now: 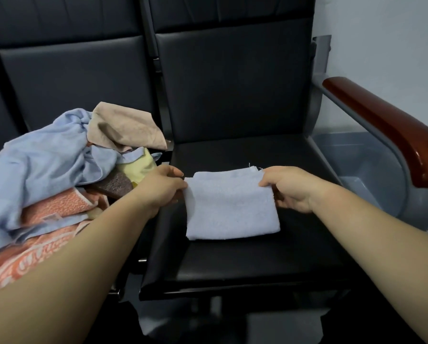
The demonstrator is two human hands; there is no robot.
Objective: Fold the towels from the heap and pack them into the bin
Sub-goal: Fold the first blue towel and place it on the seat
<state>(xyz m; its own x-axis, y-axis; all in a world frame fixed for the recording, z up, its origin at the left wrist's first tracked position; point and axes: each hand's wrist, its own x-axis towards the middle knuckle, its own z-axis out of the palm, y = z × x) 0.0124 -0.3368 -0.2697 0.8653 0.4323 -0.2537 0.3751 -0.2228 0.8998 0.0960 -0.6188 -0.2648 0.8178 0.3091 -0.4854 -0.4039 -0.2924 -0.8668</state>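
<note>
Towel (231,207) lies long axis nine-to-three; left hand (162,188) and right hand (286,186) pinch its far corners; bin (371,155) at three

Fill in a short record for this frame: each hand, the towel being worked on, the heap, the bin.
left hand: pinches the far left corner of the light blue towel
right hand: pinches the towel's far right corner
towel state: folded to a small rectangle, lying flat on the black seat
heap: unfolded blue, beige, yellow, brown and orange cloths on the neighbouring seat, at the person's left
bin: grey, right of the seat, beyond the armrest; no towel seen in its visible part
</note>
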